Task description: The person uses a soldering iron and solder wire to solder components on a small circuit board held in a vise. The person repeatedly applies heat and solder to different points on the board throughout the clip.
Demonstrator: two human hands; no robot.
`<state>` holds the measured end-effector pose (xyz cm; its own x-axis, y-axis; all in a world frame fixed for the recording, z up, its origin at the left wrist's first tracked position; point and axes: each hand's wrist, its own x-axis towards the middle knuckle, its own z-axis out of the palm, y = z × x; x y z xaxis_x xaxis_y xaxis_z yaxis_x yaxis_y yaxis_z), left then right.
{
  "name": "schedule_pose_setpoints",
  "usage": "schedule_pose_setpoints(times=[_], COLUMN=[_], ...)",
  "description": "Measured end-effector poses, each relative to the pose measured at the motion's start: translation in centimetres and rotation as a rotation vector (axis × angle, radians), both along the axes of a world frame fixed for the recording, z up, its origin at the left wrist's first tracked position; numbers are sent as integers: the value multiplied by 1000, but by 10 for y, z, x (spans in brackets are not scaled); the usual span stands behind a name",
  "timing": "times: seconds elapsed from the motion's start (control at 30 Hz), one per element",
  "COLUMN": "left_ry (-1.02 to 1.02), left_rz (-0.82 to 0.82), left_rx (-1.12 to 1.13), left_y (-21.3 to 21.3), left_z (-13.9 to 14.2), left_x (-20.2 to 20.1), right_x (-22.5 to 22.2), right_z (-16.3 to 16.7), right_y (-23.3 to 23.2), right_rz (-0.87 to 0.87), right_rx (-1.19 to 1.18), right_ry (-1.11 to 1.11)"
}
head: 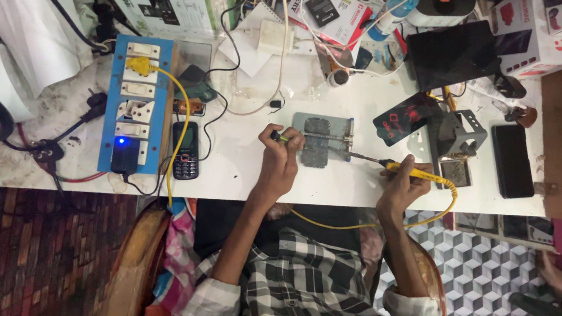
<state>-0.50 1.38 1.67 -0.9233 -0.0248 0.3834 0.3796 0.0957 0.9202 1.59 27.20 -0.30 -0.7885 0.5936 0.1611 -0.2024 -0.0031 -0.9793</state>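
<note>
We have the circuit board (321, 147) clamped in its grey holder (322, 122) at mid-bench. Left hand (280, 161) pinches a thin tool at the board's edge; right hand (400, 185) grips the yellow soldering iron (405, 169), tip at the board — work looks mid-way, board not yet released.

You have one view only, from the camera on your head, so nothing is shared with a second view. It looks steeply down over the bench (255, 173) from above and a little way back, taking in nearly its whole white top. The picture is turned: your checked shirt (304, 283) sits at the bottom edge and your arms reach up into frame, the left hand (280, 159) and right hand (403, 183) near the centre. Brick floor (29, 265) shows at lower left, patterned tiles (483, 269) at lower right.
</note>
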Motion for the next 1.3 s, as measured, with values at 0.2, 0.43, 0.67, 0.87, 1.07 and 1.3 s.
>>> schedule_pose_setpoints(times=[0.2,0.43,0.67,0.87,1.07,1.3], left_ry=[29,3,29,38,29,61], left_rz=[10,-2,-17,-16,-11,-52], left_rx=[-15,21,44,53,18,59], left_y=[-1,-1,0,0,1,0], left_z=[3,6,5,7,2,0], left_x=[2,1,2,2,5,1], right_x=[0,-1,2,0,3,2], right_z=[-2,5,0,-12,-16,-3], right_y=[2,-3,3,12,14,6], right_rz=[-6,23,16,-7,-44,-30], right_rx=[-7,29,43,16,-63,76], right_ry=[-32,-7,-27,-46,-82,-28])
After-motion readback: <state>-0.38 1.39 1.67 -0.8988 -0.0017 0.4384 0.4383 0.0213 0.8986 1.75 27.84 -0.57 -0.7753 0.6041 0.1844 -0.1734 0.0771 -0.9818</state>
